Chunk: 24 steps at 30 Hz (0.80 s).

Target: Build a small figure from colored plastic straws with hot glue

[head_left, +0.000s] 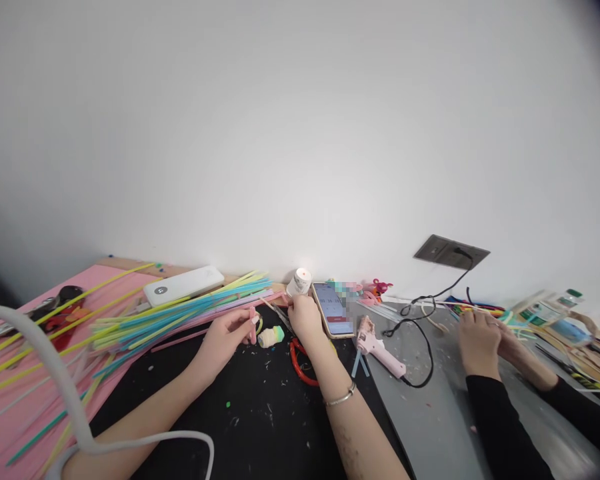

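Observation:
My left hand (226,335) pinches a short pink pipe-cleaner piece (253,327) with a small pale bit at its side. Just right of it on the black mat lies a cream, yellow and green fuzzy figure (271,337). My right hand (305,319) is closed, fingertips down, in front of a small white cup (300,281); whatever it grips is hidden. Red-handled scissors (300,365) lie partly under my right wrist. A phone (333,309) lies beside that hand.
Pastel pipe cleaners (180,313) and a white power bank (184,287) are on the left, with a white cable (55,373) in the foreground. A pink glue gun (380,350) with a black cord lies right. Another person's hands (480,341) work farther right.

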### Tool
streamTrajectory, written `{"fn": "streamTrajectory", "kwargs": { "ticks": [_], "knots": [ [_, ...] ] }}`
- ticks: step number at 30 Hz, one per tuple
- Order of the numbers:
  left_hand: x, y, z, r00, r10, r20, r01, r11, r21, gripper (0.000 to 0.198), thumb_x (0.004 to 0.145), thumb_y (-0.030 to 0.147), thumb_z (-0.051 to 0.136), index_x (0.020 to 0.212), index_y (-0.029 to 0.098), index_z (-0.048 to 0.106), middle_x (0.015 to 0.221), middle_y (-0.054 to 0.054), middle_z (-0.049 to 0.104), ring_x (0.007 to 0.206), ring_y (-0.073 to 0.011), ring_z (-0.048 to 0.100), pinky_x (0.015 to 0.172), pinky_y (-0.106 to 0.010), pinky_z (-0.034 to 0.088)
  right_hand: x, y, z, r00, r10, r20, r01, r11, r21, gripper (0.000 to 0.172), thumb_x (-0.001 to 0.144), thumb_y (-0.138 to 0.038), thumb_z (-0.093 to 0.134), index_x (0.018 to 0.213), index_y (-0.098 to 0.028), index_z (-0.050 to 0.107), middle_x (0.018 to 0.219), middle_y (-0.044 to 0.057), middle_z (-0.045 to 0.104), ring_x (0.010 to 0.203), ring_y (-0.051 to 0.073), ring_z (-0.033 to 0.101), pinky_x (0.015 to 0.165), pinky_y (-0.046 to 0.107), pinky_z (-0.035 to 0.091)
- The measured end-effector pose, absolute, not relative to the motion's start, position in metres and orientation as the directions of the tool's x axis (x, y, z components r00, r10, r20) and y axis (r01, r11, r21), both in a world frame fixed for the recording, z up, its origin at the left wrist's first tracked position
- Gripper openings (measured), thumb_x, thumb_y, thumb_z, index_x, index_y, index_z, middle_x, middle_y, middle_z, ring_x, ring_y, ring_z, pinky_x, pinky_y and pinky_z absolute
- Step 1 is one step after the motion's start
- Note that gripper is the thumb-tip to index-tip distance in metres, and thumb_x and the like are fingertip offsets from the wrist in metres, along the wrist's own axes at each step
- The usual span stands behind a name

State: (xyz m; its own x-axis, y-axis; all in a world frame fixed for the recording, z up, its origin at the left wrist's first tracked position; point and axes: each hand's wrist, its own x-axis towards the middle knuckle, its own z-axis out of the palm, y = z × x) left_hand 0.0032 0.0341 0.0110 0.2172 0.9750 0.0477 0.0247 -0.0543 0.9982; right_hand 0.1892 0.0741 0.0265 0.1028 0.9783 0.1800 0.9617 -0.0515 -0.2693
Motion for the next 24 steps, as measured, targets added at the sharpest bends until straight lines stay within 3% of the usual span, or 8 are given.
{"fn": "streamTrajectory", "kwargs": {
  "ticks": [5, 7, 10, 16, 24],
  "knots": [
    [0.004, 0.034, 0.011, 0.229, 0.971, -0.068, -0.046, 0.08, 0.996, 0.032, 0.077, 0.049, 0.064, 0.079, 0.017, 0.065, 0.076, -0.005, 0.071, 0.076, -0.0203, 0.068, 0.076, -0.033, 0.052, 0.187, 0.034, 0.035, 0.045, 0.95, 0.308, 0.935, 0.069, -0.348, 0.025, 0.09, -0.01, 0.046, 0.095, -0.017, 0.07, 0.097, 0.01, 0.071, 0.087, 0.017, 0.065, 0.077, 0.024, 0.046],
    [0.005, 0.034, 0.01, 0.224, 0.969, -0.103, -0.069, 0.121, 0.99, 0.032, 0.074, 0.048, 0.068, 0.08, 0.017, 0.066, 0.076, -0.005, 0.072, 0.077, -0.0205, 0.068, 0.076, -0.033, 0.053, 0.182, 0.015, 0.034, -0.047, 0.882, 0.469, 0.802, 0.313, -0.508, 0.024, 0.088, -0.01, 0.049, 0.097, -0.017, 0.07, 0.094, 0.008, 0.07, 0.086, 0.015, 0.064, 0.078, 0.023, 0.047],
    [0.005, 0.033, 0.01, 0.248, 0.958, -0.146, -0.105, 0.177, 0.979, 0.03, 0.072, 0.044, 0.071, 0.082, 0.017, 0.066, 0.078, -0.005, 0.072, 0.079, -0.0197, 0.069, 0.077, -0.031, 0.053, 0.171, -0.004, 0.028, -0.079, 0.811, 0.579, 0.644, 0.485, -0.591, 0.022, 0.086, -0.011, 0.051, 0.091, -0.018, 0.072, 0.084, 0.006, 0.069, 0.076, 0.015, 0.064, 0.071, 0.023, 0.05],
    [0.004, 0.029, 0.012, 0.322, 0.933, -0.161, -0.135, 0.213, 0.968, 0.026, 0.073, 0.041, 0.072, 0.082, 0.017, 0.068, 0.084, -0.005, 0.072, 0.088, -0.0204, 0.069, 0.079, -0.03, 0.053, 0.162, -0.008, 0.02, -0.067, 0.816, 0.574, 0.586, 0.498, -0.64, 0.022, 0.085, -0.011, 0.053, 0.089, -0.021, 0.072, 0.081, 0.005, 0.068, 0.074, 0.015, 0.064, 0.069, 0.025, 0.051],
    [0.002, 0.031, 0.011, 0.358, 0.927, -0.11, -0.185, 0.186, 0.965, 0.028, 0.077, 0.044, 0.068, 0.087, 0.018, 0.069, 0.092, -0.007, 0.074, 0.094, -0.0231, 0.069, 0.084, -0.032, 0.054, 0.168, -0.007, 0.019, -0.087, 0.803, 0.589, 0.6, 0.514, -0.613, 0.022, 0.086, -0.013, 0.053, 0.09, -0.022, 0.072, 0.084, 0.005, 0.068, 0.077, 0.016, 0.064, 0.072, 0.026, 0.052]
  ]
}}
